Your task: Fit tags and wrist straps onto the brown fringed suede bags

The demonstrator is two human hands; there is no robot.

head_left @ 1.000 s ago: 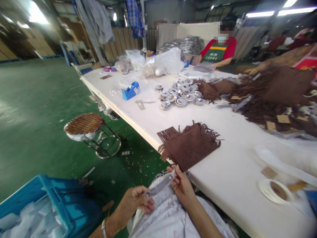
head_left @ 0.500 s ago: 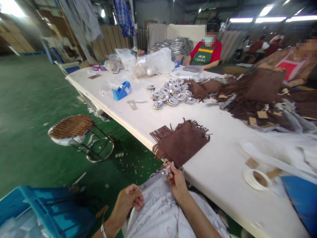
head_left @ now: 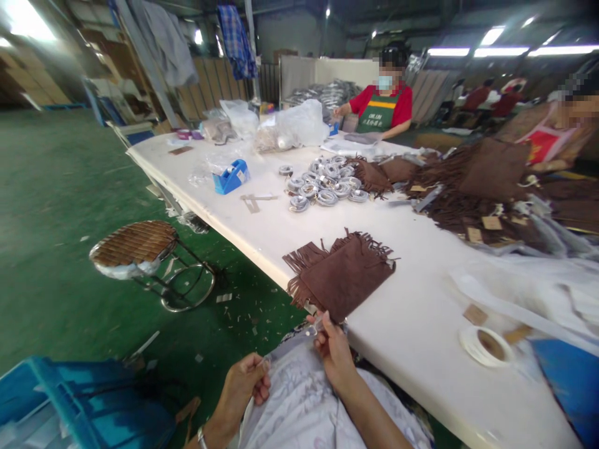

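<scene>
My left hand [head_left: 246, 381] is closed in a pinch above my lap, with a small, shiny, see-through bit of plastic [head_left: 266, 360] at its fingertips. My right hand [head_left: 333, 350], just below the table edge, pinches a small clear plastic piece [head_left: 312, 328]; its exact kind is too blurred to tell. Beyond the right fingertips a brown suede-like bag with fringes [head_left: 349, 274] lies flat at the table's near edge. Patterned light cloth [head_left: 299, 399] covers my lap beneath both hands.
On the white table [head_left: 412, 299] are coiled grey straps [head_left: 326, 196], a blue tape dispenser [head_left: 231, 176], piled fringed brown bags [head_left: 496, 168] and a white tape roll [head_left: 485, 345]. A stool [head_left: 135, 246] and a blue crate [head_left: 88, 399] stand left. Two co-workers sit across the table.
Both my hands keep their pinches, nearly in place. The view has shifted slightly. The co-worker in the green apron has raised a hand toward the far blue dispenser.
</scene>
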